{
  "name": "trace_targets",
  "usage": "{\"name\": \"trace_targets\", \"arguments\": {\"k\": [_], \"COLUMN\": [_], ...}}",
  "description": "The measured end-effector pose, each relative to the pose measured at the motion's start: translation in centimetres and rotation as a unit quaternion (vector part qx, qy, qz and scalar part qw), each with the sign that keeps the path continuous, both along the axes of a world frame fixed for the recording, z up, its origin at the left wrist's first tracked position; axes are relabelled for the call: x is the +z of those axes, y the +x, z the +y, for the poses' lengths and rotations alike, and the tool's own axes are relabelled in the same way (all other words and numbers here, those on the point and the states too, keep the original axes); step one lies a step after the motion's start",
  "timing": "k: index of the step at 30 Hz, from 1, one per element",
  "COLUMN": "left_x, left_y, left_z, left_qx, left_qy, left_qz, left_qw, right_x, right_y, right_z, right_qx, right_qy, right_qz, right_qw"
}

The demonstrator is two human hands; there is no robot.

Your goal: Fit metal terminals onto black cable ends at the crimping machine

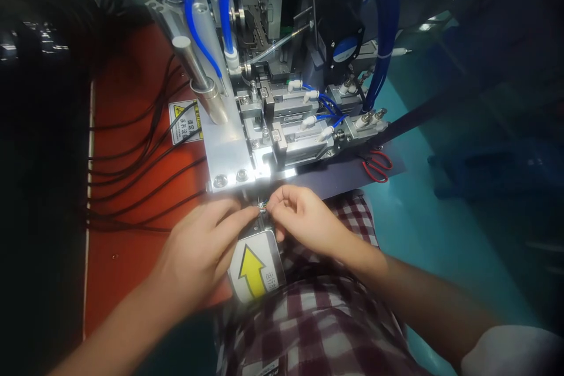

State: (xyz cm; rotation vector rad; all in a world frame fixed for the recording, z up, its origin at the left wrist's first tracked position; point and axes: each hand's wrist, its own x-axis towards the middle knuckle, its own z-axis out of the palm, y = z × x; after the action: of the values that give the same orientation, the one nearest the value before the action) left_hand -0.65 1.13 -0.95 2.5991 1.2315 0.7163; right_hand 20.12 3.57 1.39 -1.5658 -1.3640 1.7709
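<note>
1. The left hand (200, 249) comes in from 7 o'clock. Its fingers (240, 217) are closed to a pinch on the wire tips (263, 207), a tiny bundle too small to make out in detail.
2. The right hand (304, 220) comes in from 4 o'clock. Its fingers (279, 202) are curled tight, with thumb and forefinger nipping the same wire tips from the other side. The two sets of fingertips nearly meet.
3. The wire tips sit just below the middle of the view. They are at 6 o'clock of the aluminium plate (229, 153), just beside its front edge.
4. A yellow arrow label (253, 267) lies at 6 o'clock of the pinch, partly covered by the left hand. Its arrow points toward 11 o'clock.
5. At 11 o'clock on the plate stands a metal cylinder (200, 76). At 1 o'clock, blue hoses (324, 103) run between machined blocks.
6. Red-handled scissors (376, 165) lie at 2 o'clock of the right hand, well apart from it.
7. Black cables (145, 147) cross the red surface (114, 247) at 10 o'clock of the left hand. They pass over a warning sticker (185, 121).
8. Checked cloth (317, 317) shows beneath the right forearm at 6 o'clock.
</note>
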Motion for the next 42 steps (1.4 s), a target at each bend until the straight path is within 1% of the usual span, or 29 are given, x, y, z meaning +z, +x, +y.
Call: {"name": "trace_targets", "arguments": {"k": [2, 4, 6, 8, 10, 12, 13, 15, 16, 18, 20, 22, 23, 26, 27, 28, 29, 30, 32, 35, 37, 38, 39, 40, 42], "left_x": [0.0, 0.0, 0.0, 0.0, 0.0, -0.1, -0.1, -0.1, 0.0, 0.2, 0.5, 0.9, 1.0, 1.2, 1.2, 1.1, 1.0, 1.0, 0.9, 0.9, 1.0, 1.1, 1.1, 1.2, 1.2], "left_y": [0.0, 0.1, 0.1, 0.0, 0.0, 0.0, 0.0, 0.1, 0.1, 0.2, 0.3, 0.4, 0.4, 0.5, 0.5, 0.5, 0.6, 0.6, 0.5, 0.5, 0.4, 0.4, 0.5, 0.5, 0.7], "left_z": [0.0, -0.1, -0.1, 0.0, 0.0, 0.0, 0.0, 0.0, 0.0, 0.0, 0.1, 0.3, 0.3, 0.4, 0.4, 0.4, 0.4, 0.4, 0.3, 0.3, 0.3, 0.3, 0.3, 0.3, 0.4], "left_qx": [-0.001, 0.0, 0.002, 0.006, 0.006, 0.005, 0.004, 0.004, 0.004, 0.003, -0.005, -0.016, -0.02, -0.019, -0.019, -0.018, -0.016, -0.013, -0.006, -0.001, -0.002, -0.001, -0.002, -0.004, -0.006], "left_qy": [-0.002, -0.002, -0.004, -0.006, -0.011, -0.012, -0.012, -0.011, -0.008, -0.002, 0.003, 0.005, 0.007, 0.014, 0.014, 0.013, 0.01, 0.009, 0.005, 0.002, 0.001, 0.002, 0.002, 0.002, 0.004], "left_qz": [0.0, -0.004, -0.009, -0.012, -0.011, -0.011, -0.012, -0.013, -0.013, -0.011, -0.002, 0.009, 0.013, 0.011, 0.011, 0.012, 0.013, 0.011, 0.006, 0.001, 0.003, 0.002, 0.002, 0.002, -0.001], "left_qw": [1.0, 1.0, 1.0, 1.0, 1.0, 1.0, 1.0, 1.0, 1.0, 1.0, 1.0, 1.0, 1.0, 1.0, 1.0, 1.0, 1.0, 1.0, 1.0, 1.0, 1.0, 1.0, 1.0, 1.0, 1.0], "right_x": [-0.2, -0.4, -0.6, -0.7, -0.8, -0.9, -0.9, -1.1, -1.2, -1.4, -1.5, -1.6, -1.7, -1.8, -1.9, -1.9, -1.9, -1.9, -1.7, -1.3, -1.1, -1.0, -1.0, -1.0, -1.1], "right_y": [0.1, 0.2, 0.3, 0.3, 0.3, 0.2, 0.2, 0.3, 0.4, 0.6, 0.7, 0.6, 0.6, 0.4, 0.3, 0.3, 0.3, 0.3, 0.5, 0.8, 1.0, 1.0, 1.1, 1.0, 0.9], "right_z": [0.1, 0.1, 0.0, -0.2, -0.5, -0.7, -0.8, -0.9, -0.9, -0.9, -0.8, -0.7, -0.7, -0.7, -0.8, -0.8, -0.9, -0.9, -1.0, -0.7, -0.5, -0.5, -0.4, -0.5, -0.6], "right_qx": [-0.004, -0.015, -0.035, -0.053, -0.055, -0.038, -0.027, -0.002, 0.009, 0.029, 0.037, 0.027, 0.016, -0.022, -0.031, -0.037, -0.038, -0.035, -0.014, 0.044, 0.083, 0.096, 0.102, 0.102, 0.085], "right_qy": [-0.035, -0.042, -0.028, 0.007, 0.067, 0.162, 0.219, 0.327, 0.367, 0.413, 0.428, 0.408, 0.379, 0.246, 0.212, 0.193, 0.193, 0.212, 0.291, 0.423, 0.468, 0.479, 0.483, 0.479, 0.455], "right_qz": [0.036, 0.059, 0.068, 0.061, 0.036, -0.006, -0.03, -0.074, -0.088, -0.101, -0.096, -0.084, -0.073, -0.018, -0.001, 0.007, 0.005, -0.008, -0.053, -0.133, -0.177, -0.193, -0.202, -0.201, -0.178], "right_qw": [0.999, 0.997, 0.997, 0.997, 0.996, 0.986, 0.975, 0.942, 0.926, 0.905, 0.898, 0.909, 0.923, 0.969, 0.977, 0.98, 0.98, 0.977, 0.955, 0.895, 0.862, 0.851, 0.846, 0.849, 0.868]}}
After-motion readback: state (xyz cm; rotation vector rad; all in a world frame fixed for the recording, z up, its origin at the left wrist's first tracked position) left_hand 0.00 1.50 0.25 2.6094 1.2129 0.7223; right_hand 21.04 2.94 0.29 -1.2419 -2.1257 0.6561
